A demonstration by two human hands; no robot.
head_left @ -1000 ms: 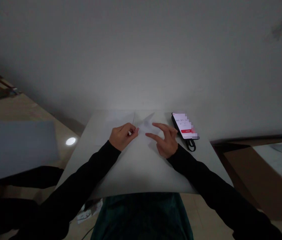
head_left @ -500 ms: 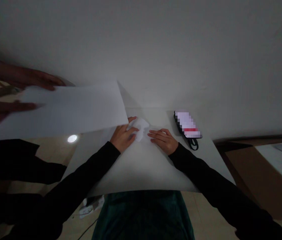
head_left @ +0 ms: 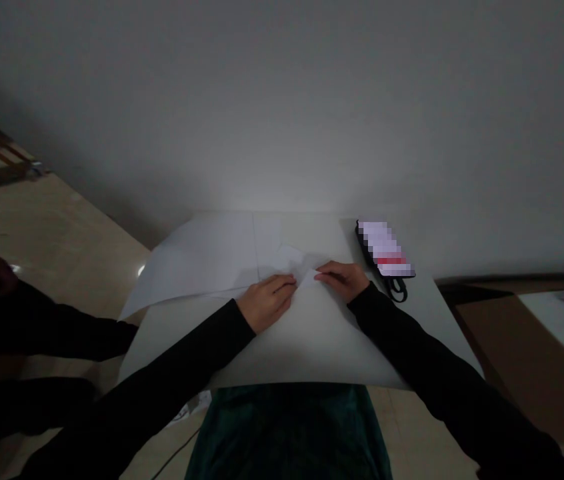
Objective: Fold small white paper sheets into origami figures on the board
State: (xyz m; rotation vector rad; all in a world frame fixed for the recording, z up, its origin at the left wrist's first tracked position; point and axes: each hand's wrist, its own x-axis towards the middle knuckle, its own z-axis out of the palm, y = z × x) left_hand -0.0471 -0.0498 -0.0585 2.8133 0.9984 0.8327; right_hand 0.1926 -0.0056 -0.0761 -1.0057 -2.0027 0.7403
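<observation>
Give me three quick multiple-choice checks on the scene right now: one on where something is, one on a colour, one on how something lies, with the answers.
1. Where is the phone relative to the right hand?
A) On the floor
B) Beyond it and to its right, on the white table
C) Under its palm

2. What colour are the person's sleeves?
A) Black
B) Red
C) White

3. How does the large white paper sheet lie?
A) Rolled into a tube
B) Held up in the air
C) Flat on the table, one corner past its left edge

Answers:
1: B, it lies near the far edge of the tabletop.
2: A, both arms are dark down to the wrists.
3: C, it rests on the tabletop with its corner overhanging.
</observation>
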